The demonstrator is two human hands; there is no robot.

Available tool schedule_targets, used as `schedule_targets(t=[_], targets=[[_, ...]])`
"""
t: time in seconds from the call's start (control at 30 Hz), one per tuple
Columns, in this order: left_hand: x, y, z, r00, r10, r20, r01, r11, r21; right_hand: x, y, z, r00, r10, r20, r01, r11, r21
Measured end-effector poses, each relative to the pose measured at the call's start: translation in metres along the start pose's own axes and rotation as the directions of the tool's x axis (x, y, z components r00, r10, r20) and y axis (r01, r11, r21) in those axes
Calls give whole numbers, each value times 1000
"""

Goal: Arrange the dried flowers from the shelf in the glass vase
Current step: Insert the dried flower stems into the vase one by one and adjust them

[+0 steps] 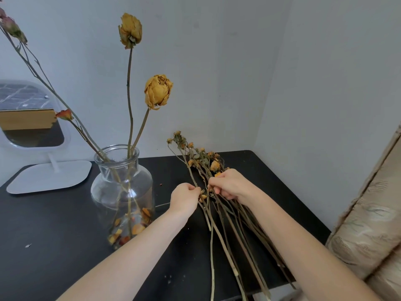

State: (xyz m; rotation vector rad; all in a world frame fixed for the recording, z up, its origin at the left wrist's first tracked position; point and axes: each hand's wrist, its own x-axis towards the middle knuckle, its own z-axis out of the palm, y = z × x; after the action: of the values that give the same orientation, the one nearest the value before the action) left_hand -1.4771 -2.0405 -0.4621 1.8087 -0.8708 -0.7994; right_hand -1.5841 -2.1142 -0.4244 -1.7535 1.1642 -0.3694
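Observation:
A clear glass vase (122, 183) stands on the black table (54, 242), left of centre. It holds two tall yellow dried roses (158, 91) and thinner stems with small reddish buds (64, 115); loose petals lie at its bottom. To its right a bundle of dried flowers (225, 216) with small orange heads lies on the table, stems pointing toward me. My left hand (184, 198) pinches a stem of the bundle. My right hand (230, 184) grips several stems just below the flower heads.
A white table mirror (32, 118) on a flat base stands at the back left. Grey walls close the corner behind the table. A beige upholstered edge (368, 224) rises at the right. Small petal crumbs dot the tabletop.

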Motion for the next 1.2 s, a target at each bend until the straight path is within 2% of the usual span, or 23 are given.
schedule_targets(t=[0.37, 0.57, 0.8, 0.9, 1.07, 1.2], targets=[[-7, 12, -7, 991, 132, -1, -131, 986, 101, -12, 0, -26, 995, 0, -97, 10, 995, 101], [-8, 13, -5, 991, 126, -35, -126, 992, -2, -15, 1, -27, 990, -5, -140, 15, 997, 72], [0, 8, -7, 998, -41, -43, 39, 998, -47, -17, 1, -27, 987, -15, -162, 40, 988, 152], [-1, 4, -9, 997, -65, -39, 63, 997, -53, -17, 3, -29, 980, -4, -200, 37, 986, 162], [-9, 7, -13, 994, 110, 16, -110, 994, -27, -18, 5, -31, 973, -8, -231, 55, 979, 197], [-24, 19, -21, 964, 251, 88, -246, 967, -72, -19, 5, -33, 954, -55, -295, 132, 960, 249]])
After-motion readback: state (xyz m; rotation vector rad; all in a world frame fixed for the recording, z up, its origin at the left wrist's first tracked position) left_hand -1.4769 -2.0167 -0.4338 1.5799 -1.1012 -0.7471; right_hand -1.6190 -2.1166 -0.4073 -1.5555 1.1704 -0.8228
